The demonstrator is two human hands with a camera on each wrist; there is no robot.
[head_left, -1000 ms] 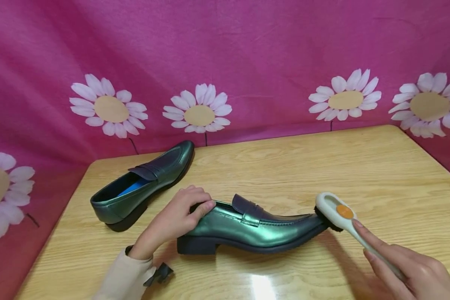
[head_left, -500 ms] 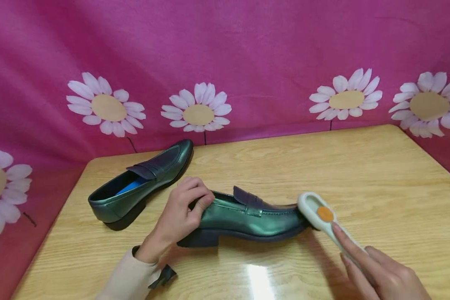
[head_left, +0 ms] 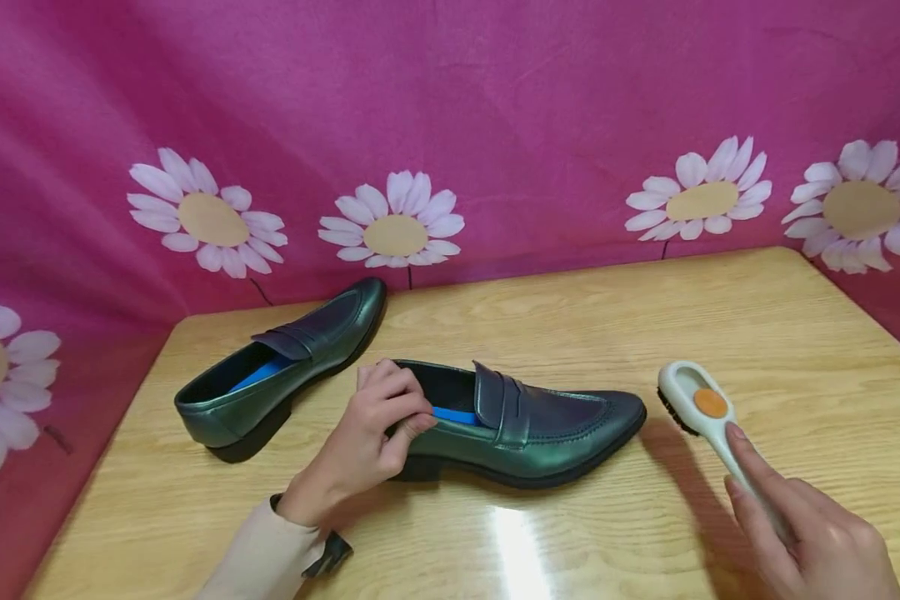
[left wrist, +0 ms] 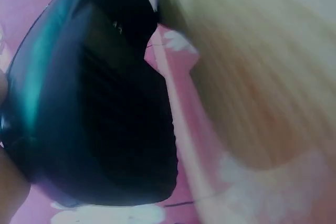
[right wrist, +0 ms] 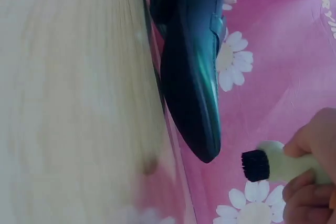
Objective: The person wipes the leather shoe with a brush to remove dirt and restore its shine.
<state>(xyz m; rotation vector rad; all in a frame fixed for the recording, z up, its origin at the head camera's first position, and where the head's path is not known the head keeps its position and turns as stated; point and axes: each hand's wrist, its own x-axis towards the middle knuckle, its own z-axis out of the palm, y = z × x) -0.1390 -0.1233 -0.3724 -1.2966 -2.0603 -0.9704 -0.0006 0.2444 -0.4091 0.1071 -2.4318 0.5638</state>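
Observation:
My left hand point(head_left: 371, 425) pinches the heel-side rim of a dark green loafer point(head_left: 540, 454), its toe pointing right. A blue insole shows inside it. In the left wrist view the loafer's heel point(left wrist: 126, 124) hangs apart from the tabletop, underside visible. My right hand point(head_left: 817, 533) grips the handle of a white shoe brush point(head_left: 711, 403) with an orange button, index finger along the handle. The brush's black bristles point(right wrist: 255, 166) face the loafer's toe in the right wrist view, with a gap between them.
A matching loafer point(head_left: 300, 358) stands at the back left of the wooden table point(head_left: 757, 333), toe near the back edge. A pink cloth point(head_left: 540, 100) printed with daisies hangs behind and at the sides.
The brush first moves left over the loafer's toe, then draws back right, off it. The left hand turns the loafer so its opening and top now face up more.

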